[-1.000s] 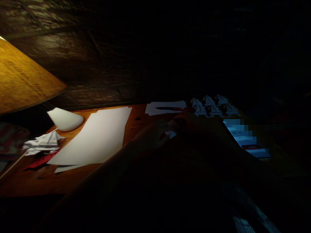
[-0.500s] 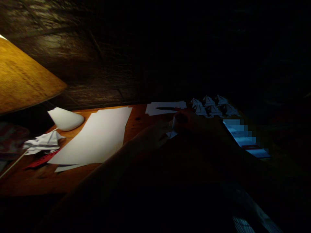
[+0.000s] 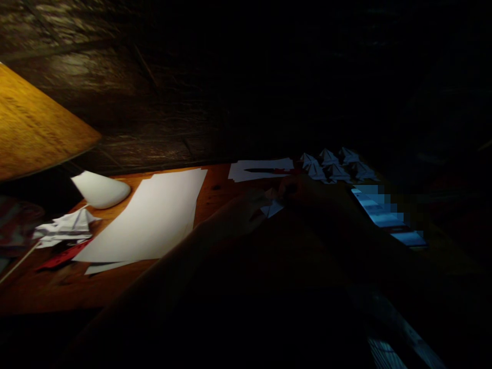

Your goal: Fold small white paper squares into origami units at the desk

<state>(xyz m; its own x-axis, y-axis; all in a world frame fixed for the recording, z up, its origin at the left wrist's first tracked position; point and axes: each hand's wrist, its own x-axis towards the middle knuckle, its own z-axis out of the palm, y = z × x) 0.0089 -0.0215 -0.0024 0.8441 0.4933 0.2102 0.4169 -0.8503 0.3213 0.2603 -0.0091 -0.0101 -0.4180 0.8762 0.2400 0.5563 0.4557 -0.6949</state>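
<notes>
Folded white paper (image 3: 271, 209), small and angular, is near the middle of the view, between a person's two bare hands above a dim wooden table (image 3: 49, 294). Clock directions here are read from that paper, with twelve pointing toward the wall (image 3: 96, 77).

At nine o'clock, the left hand (image 3: 246, 207) pinches the paper's near-left edge in its fingers. At two o'clock, the right hand (image 3: 302, 188) has its fingers curled at the upper right edge; shadow covers them, so I cannot tell whether they are pinching it.

Just short of twelve, beyond the hands, a dark-bladed knife (image 3: 265, 170) lies across small paper sheets (image 3: 236, 173). At two o'clock, past the right hand, six folded paper shapes (image 3: 333, 171) stand in two rows of three, peaks up. At three o'clock, a phone (image 3: 378, 212) glows blue, part of it blurred into squares.

Large paper sheets (image 3: 149, 220) lie overlapping at nine o'clock, brightly lit. Beyond them, also around nine, are a crumpled-looking paper shape (image 3: 67, 228) and a rounded white lamp base (image 3: 103, 189); a red flat object (image 3: 63, 256) is slightly lower. Toward ten, an amber lampshade (image 3: 38, 123) hangs into view.
</notes>
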